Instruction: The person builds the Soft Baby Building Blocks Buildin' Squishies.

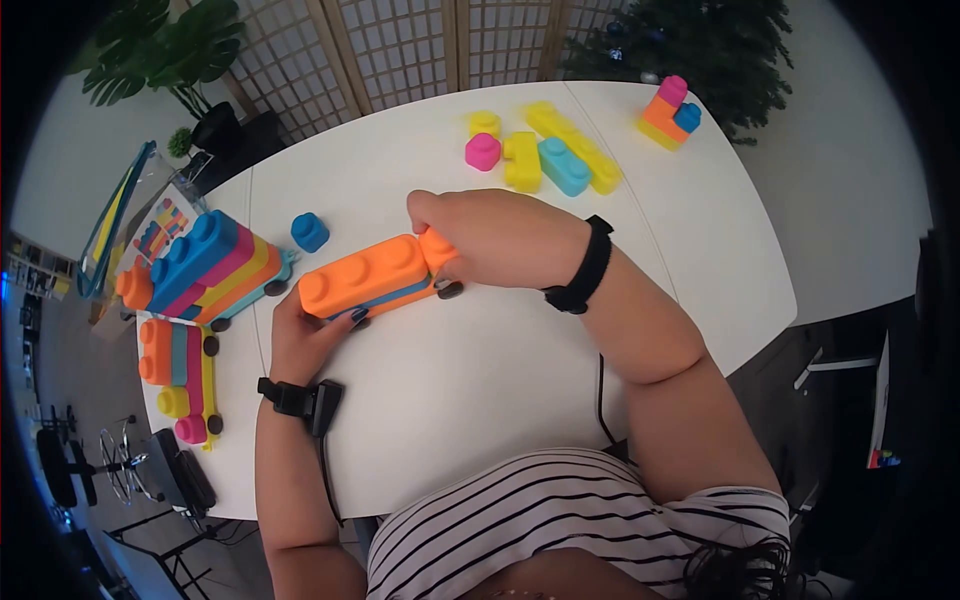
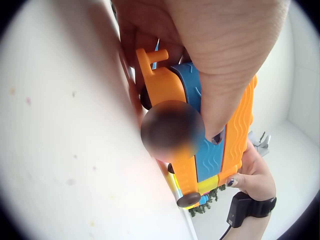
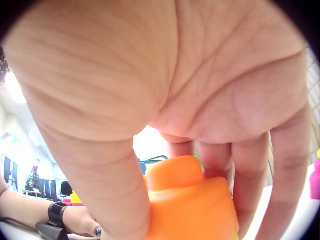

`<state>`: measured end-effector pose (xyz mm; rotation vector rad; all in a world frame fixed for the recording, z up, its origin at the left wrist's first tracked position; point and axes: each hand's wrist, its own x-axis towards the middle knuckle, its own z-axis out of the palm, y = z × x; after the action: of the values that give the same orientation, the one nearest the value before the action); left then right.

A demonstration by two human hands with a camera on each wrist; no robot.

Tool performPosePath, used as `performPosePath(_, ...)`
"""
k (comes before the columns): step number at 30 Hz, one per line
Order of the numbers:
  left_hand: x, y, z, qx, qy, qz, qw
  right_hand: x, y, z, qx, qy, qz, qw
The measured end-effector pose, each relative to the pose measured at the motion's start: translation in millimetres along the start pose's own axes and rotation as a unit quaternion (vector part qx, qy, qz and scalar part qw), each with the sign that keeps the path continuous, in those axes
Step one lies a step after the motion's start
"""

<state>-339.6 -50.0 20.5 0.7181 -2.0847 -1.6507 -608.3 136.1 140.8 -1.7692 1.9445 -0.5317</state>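
Vehicle: block-built car (image 1: 372, 284), middle of the head view, just left of center, on the white table (image 1: 480, 400). Tilted in frame, right end higher.
Top: long orange block (image 1: 362, 274), round studs in a row. Small orange block (image 1: 437, 250) at the right end, one round stud visible in the right wrist view.
Middle layer: blue block (image 2: 210, 159) under the long one, raised wavy lines on its side. Yellow block (image 2: 208, 185) beside it, under the small orange block's end.
Base: orange, dark round wheels (image 2: 189, 200), peg (image 2: 159, 55) sticking out at one end.
Finish: smooth, matte-looking, wavy relief on the orange side too.
Left hand: grasping the car's left end, thumb on the blue side. Dark nail polish.
Left hand spot: (image 1: 300, 340) for the left hand, low on the car.
Right hand (image 1: 495, 238): grasping the small orange block, thumb one side, fingers the other.
Left of frame: taller multicolor car (image 1: 215, 268), teal base; lower multicolor car (image 1: 182, 370) below it, yellow base.
Above the held car: small blue block (image 1: 310, 232), near, not touching.
Upper center-right: loose group, pink block (image 1: 483, 152), teal block (image 1: 564, 167), yellow blocks (image 1: 522, 162).
Upper right: small stack (image 1: 668, 116), pink, blue, orange, yellow.
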Motion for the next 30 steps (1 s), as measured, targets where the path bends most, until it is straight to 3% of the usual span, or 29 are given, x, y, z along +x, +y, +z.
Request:
performPosePath(3,0.6,-3.9,-0.2,-0.052,-0.023,0.008,0.998,0.1,-4.7,-1.2,0.022,0.002,0.009,1.000)
performPosePath(6,-1.7,1.9,-1.5,-0.026,-0.025,0.004,0.999,1.7,0.8,3.5,-0.009,0.023,-0.039,0.999)
performPosePath(10,-3.6,13.0,-4.1,0.086,0.001,0.050,0.995,1.9,-4.0,3.2,0.011,0.026,-0.031,0.999)
performPosePath(13,-4.9,31.8,-5.9,0.126,-0.032,-0.013,0.991,2.5,-6.4,3.7,0.001,0.022,-0.019,1.000)
performPosePath(19,-4.2,31.7,-5.0,0.133,-0.027,-0.011,0.991,3.9,-4.8,3.7,0.009,0.024,-0.032,0.999)
performPosePath(22,-3.7,28.6,-5.0,0.135,-0.026,-0.009,0.991,4.6,-4.9,3.3,0.007,0.003,0.004,1.000)
performPosePath(24,-2.4,18.1,-3.9,0.137,-0.013,0.011,0.990,2.9,-1.7,4.6,0.007,0.030,-0.047,0.998)
performPosePath(30,-2.1,17.2,-3.3,0.136,0.004,0.023,0.990,2.6,-2.5,4.4,-0.002,0.032,-0.042,0.999)
